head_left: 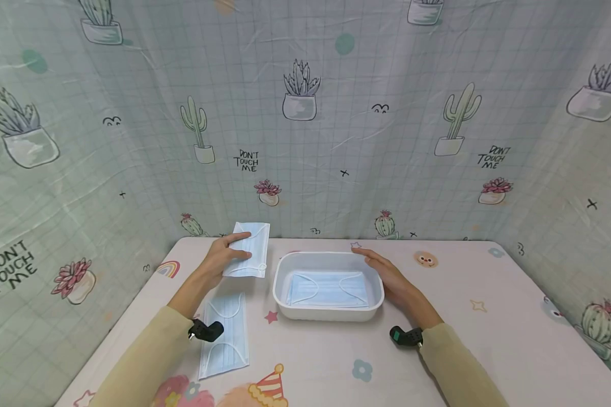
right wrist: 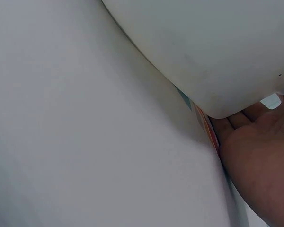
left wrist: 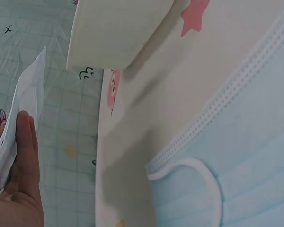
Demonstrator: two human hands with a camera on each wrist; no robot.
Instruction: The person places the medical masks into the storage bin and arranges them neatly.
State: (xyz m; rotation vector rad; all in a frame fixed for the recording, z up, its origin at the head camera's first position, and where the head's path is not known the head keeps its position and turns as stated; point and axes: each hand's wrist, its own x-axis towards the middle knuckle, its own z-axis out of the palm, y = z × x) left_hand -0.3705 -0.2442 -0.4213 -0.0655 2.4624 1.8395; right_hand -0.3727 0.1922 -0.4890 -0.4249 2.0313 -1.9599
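My left hand (head_left: 223, 257) pinches a light blue face mask (head_left: 257, 249) between thumb and fingers, raised above the table left of a white plastic tub. In the left wrist view this mask (left wrist: 31, 94) is seen nearly edge-on. Inside the tub (head_left: 326, 314) lies another blue mask (head_left: 328, 288), flat with its ear loops on top. A further mask (head_left: 226, 345) lies on the table below my left forearm. My right hand (head_left: 389, 277) rests against the tub's right side, its fingers fairly straight along the wall; the right wrist view shows the palm (right wrist: 260, 156) beside the tub.
The table (head_left: 305, 362) wears a pale cloth with printed stars, flowers and a rainbow. A curtain (head_left: 346, 141) printed with cacti hangs behind the table's back edge and along both sides. Black wrist cameras (head_left: 206, 330) sit at both sleeves.
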